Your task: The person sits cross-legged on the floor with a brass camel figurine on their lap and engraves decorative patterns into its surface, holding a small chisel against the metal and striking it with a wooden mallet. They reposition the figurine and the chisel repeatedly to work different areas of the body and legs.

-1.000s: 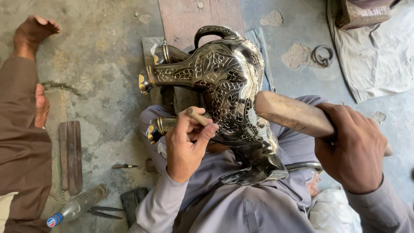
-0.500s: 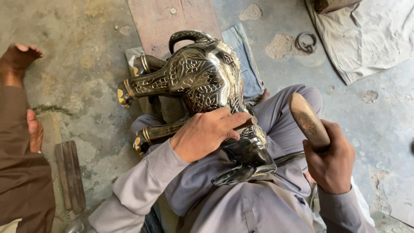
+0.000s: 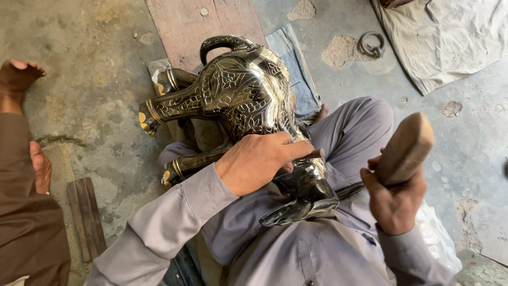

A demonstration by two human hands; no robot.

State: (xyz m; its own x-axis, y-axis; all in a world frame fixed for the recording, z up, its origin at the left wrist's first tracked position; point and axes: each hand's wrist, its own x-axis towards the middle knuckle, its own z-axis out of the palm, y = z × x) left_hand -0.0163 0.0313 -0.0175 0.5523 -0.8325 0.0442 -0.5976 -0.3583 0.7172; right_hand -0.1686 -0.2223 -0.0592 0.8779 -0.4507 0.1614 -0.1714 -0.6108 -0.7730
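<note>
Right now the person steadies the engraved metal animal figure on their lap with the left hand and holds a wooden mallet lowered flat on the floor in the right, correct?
Not quite. The head view shows the wooden mallet raised in the right hand above the lap, not lying on the floor. The rest holds: the left hand rests on the engraved metal animal figure lying across the lap.
</note>
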